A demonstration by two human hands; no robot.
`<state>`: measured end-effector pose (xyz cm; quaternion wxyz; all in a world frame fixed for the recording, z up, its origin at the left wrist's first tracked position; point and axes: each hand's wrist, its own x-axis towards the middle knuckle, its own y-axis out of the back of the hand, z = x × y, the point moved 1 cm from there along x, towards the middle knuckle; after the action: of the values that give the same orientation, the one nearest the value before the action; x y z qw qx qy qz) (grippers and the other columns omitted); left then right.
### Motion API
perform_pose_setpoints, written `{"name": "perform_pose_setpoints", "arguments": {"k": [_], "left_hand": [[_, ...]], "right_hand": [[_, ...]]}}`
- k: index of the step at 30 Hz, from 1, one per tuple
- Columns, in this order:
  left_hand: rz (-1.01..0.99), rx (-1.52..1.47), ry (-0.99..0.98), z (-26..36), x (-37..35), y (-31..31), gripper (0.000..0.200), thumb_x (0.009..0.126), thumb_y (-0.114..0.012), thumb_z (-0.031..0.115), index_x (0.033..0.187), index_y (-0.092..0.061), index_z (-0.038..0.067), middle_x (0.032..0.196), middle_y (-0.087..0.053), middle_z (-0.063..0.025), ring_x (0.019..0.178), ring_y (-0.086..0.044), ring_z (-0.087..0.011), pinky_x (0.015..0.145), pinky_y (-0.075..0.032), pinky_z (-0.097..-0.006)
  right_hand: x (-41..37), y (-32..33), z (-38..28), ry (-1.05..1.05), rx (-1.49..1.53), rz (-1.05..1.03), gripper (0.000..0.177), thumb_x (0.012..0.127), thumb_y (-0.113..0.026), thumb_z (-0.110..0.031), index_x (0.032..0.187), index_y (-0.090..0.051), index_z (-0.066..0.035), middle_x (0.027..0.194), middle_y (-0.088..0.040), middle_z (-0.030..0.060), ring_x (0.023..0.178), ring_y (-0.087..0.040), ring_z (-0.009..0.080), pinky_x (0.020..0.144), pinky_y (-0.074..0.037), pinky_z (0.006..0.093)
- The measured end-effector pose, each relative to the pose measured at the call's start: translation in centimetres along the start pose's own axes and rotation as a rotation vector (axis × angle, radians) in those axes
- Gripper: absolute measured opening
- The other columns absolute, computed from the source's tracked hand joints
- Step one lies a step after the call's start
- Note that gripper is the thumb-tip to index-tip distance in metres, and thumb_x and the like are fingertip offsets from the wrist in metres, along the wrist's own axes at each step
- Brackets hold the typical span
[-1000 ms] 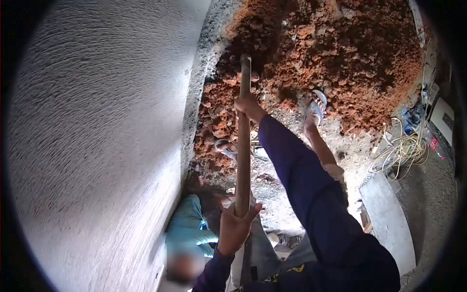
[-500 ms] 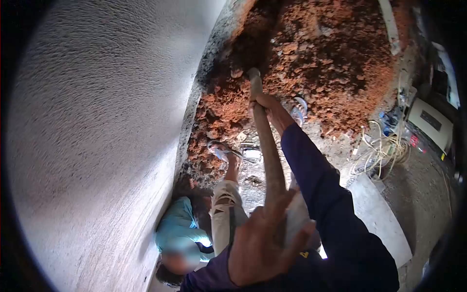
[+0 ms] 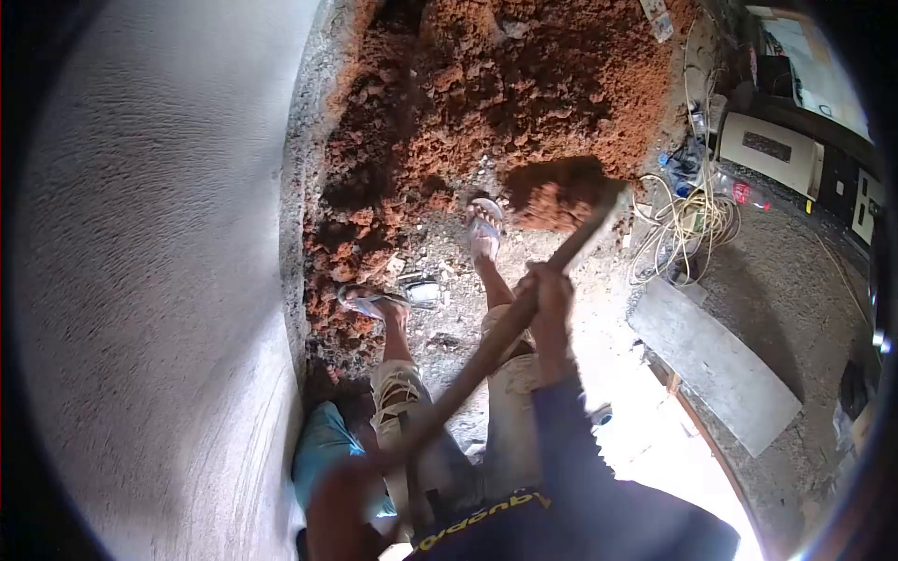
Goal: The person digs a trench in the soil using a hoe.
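Two hands control the hoe (image 3: 468, 374): your right hand (image 3: 550, 294) is closed around the upper shaft, and your left hand (image 3: 341, 505) is at the lower end, where blur prevents you from telling how fully it grips. The hoe has swung from the wall (image 3: 187, 243) side toward your right, so its blade (image 3: 561, 170) is now beyond and to the right of your right foot (image 3: 485, 224), near the edge of the loose red soil (image 3: 543, 103). Clods appear to lie on or just beside the blade; blur hides the exact contact. Your left foot (image 3: 369, 301) is nearer the wall. Coiled cable (image 3: 702, 224) lies right of the blade, with a flat panel (image 3: 716, 365) below it in your view. Another person (image 3: 323, 439) is beside the wall, near your left hand
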<state>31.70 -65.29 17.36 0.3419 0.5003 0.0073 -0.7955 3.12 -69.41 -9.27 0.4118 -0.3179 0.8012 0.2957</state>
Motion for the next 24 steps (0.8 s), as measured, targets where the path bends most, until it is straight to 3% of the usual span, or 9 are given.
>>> {"name": "perform_pose_setpoints", "arguments": {"k": [6, 7, 8, 9, 11, 12, 14, 19, 24], "left_hand": [[0.527, 0.563, -0.002, -29.1, 19.7, -16.6, 0.029, 0.076, -0.065, 0.034, 0.093, -0.062, 0.011, 0.100, -0.060, -0.0117, 0.091, -0.058, -0.0299, 0.079, -0.045, -0.0439], [0.295, 0.589, 0.199, -30.5, 23.0, -17.9, 0.034, 0.075, -0.066, 0.035, 0.099, -0.062, 0.012, 0.103, -0.060, -0.0103, 0.094, -0.058, -0.0282, 0.083, -0.045, -0.0424], [0.325, 0.581, 0.215, -30.4, 25.7, -19.0, 0.034, 0.075, -0.066, 0.035, 0.099, -0.062, 0.012, 0.103, -0.060, -0.0103, 0.094, -0.058, -0.0282, 0.083, -0.045, -0.0424], [0.370, 0.547, 0.184, -30.3, 25.0, -20.7, 0.036, 0.072, -0.068, 0.035, 0.098, -0.061, 0.011, 0.100, -0.060, -0.0108, 0.093, -0.058, -0.0295, 0.082, -0.045, -0.0431], [0.444, 0.489, 0.109, -29.1, 22.6, -24.4, 0.041, 0.067, -0.072, 0.035, 0.097, -0.060, 0.010, 0.095, -0.060, -0.0118, 0.090, -0.058, -0.0320, 0.079, -0.046, -0.0446], [0.576, 0.472, 0.076, -29.6, 25.5, -24.7, 0.044, 0.064, -0.074, 0.035, 0.096, -0.059, 0.010, 0.092, -0.060, -0.0122, 0.089, -0.058, -0.0333, 0.078, -0.047, -0.0453], [0.703, -0.180, -0.308, -25.5, 25.6, -23.5, 0.014, 0.072, -0.071, 0.023, 0.077, -0.065, 0.012, 0.082, -0.063, -0.0098, 0.085, -0.061, -0.0325, 0.076, -0.048, -0.0427], [0.739, -0.114, -0.617, -8.3, 26.3, -12.8, 0.028, 0.066, -0.077, 0.020, 0.066, -0.053, 0.007, 0.064, -0.049, -0.0098, 0.057, -0.050, -0.0276, 0.052, -0.039, -0.0399], [0.385, -0.056, -0.398, -1.4, 31.1, 3.3, 0.034, 0.068, -0.080, 0.032, 0.085, -0.063, 0.008, 0.083, -0.068, -0.0112, 0.071, -0.067, -0.0136, 0.069, -0.057, -0.0310]], "right_hand": [[4.7, 0.3, 7.7, 0.173, 0.054, -0.064, 0.019, 0.080, -0.059, -0.011, 0.090, -0.056, 0.005, 0.078, -0.058, 0.0121, 0.070, -0.059, 0.0229, 0.069, -0.050, 0.0319], [5.0, 0.3, 7.1, 0.093, 0.160, -0.055, 0.018, 0.079, -0.058, -0.009, 0.090, -0.055, 0.004, 0.078, -0.058, 0.0121, 0.071, -0.059, 0.0238, 0.072, -0.049, 0.0332], [5.3, 0.5, 6.6, 0.014, 0.266, -0.037, 0.017, 0.078, -0.056, -0.007, 0.091, -0.054, 0.003, 0.077, -0.058, 0.0120, 0.072, -0.059, 0.0247, 0.075, -0.049, 0.0344], [4.8, 1.3, 5.7, 0.567, -0.301, -0.024, 0.013, 0.079, -0.055, -0.011, 0.085, -0.055, 0.000, 0.074, -0.057, 0.0108, 0.069, -0.057, 0.0237, 0.072, -0.048, 0.0343], [1.4, 4.5, 4.6, 0.572, -0.346, 0.064, 0.012, 0.080, -0.053, -0.015, 0.073, -0.055, -0.006, 0.066, -0.053, 0.0074, 0.063, -0.052, 0.0206, 0.067, -0.046, 0.0333], [1.7, 3.2, 3.4, 0.082, 0.212, 0.084, 0.015, 0.079, -0.053, -0.015, 0.067, -0.053, -0.008, 0.063, -0.050, 0.0052, 0.060, -0.049, 0.0186, 0.065, -0.044, 0.0325], [-2.8, 1.0, -3.3, 0.300, 0.198, -0.184, 0.018, 0.081, -0.051, -0.016, 0.064, -0.050, -0.009, 0.060, -0.047, 0.0031, 0.056, -0.045, 0.0155, 0.062, -0.043, 0.0309], [-10.2, -3.9, -16.8, 1.130, 0.012, -0.287, 0.016, 0.085, -0.054, -0.014, 0.071, -0.052, -0.005, 0.066, -0.051, 0.0074, 0.055, -0.048, 0.0167, 0.060, -0.045, 0.0262], [-10.0, -16.2, -22.2, 1.502, -0.332, -0.321, 0.013, 0.085, -0.057, -0.014, 0.075, -0.055, -0.005, 0.069, -0.054, 0.0082, 0.058, -0.051, 0.0174, 0.058, -0.046, 0.0291]]}}
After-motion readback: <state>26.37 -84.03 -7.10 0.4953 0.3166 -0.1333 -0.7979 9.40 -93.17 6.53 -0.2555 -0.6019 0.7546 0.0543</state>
